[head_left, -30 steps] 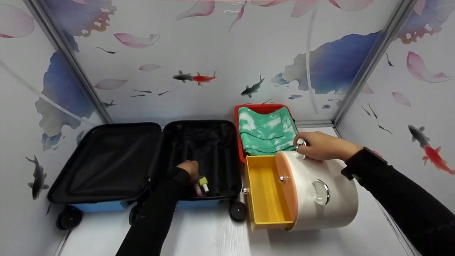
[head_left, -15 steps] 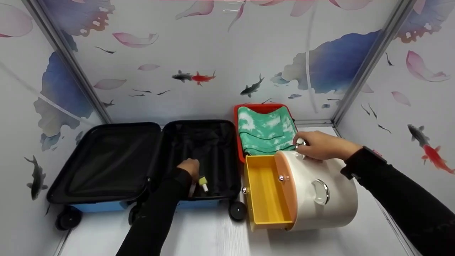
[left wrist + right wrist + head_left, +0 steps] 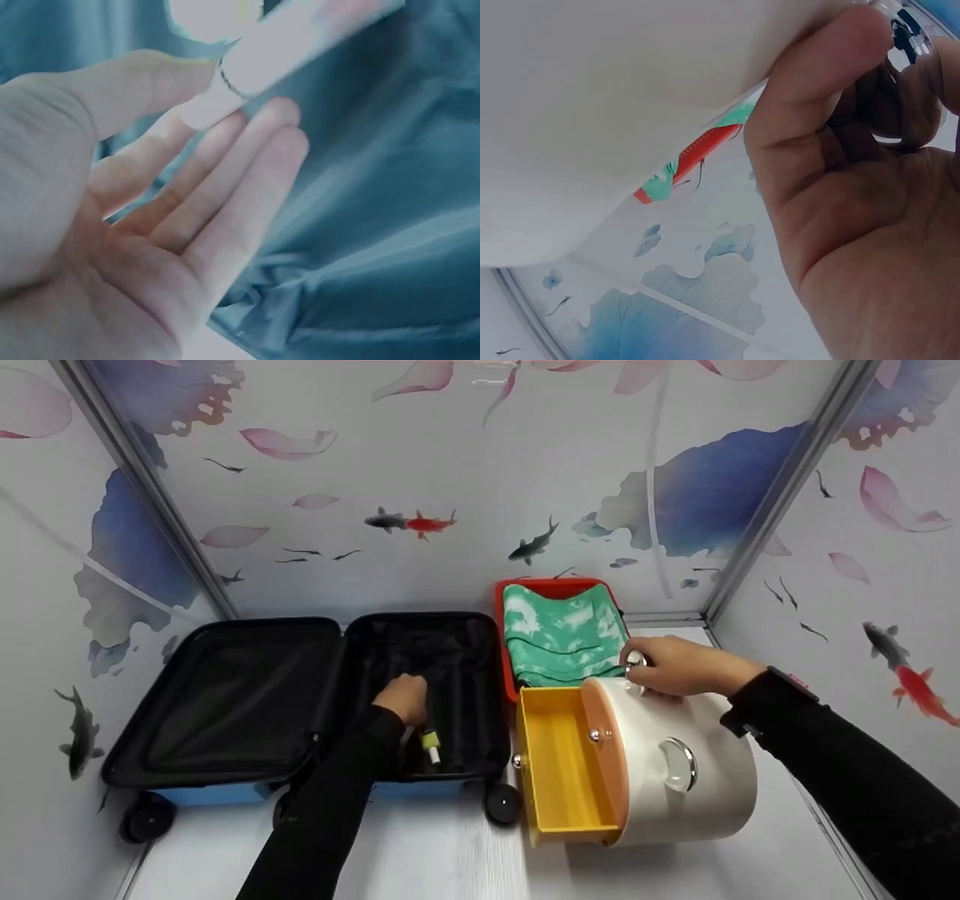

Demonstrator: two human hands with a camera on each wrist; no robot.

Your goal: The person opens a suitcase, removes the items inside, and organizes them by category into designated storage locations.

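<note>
My left hand is inside the right half of an open black-lined suitcase. Its thumb and index finger pinch the narrow end of a white tube with a pinkish print; the other fingers extend loosely. From the head, the hand mostly hides that tube. A small yellow-green bottle with a white cap lies in the suitcase beside the hand. My right hand grips a shiny silver handle on the rounded white drawer box, whose yellow drawer is pulled out to the left.
The suitcase's other half lies flat at left, black wheels toward me. Behind the drawer box, a red basket holds a green-and-white folded cloth. Fish-patterned walls enclose the white surface.
My left hand has shifted slightly forward, away from me, within the suitcase. The right hand keeps its hold on the silver handle, and the drawer has not moved.
</note>
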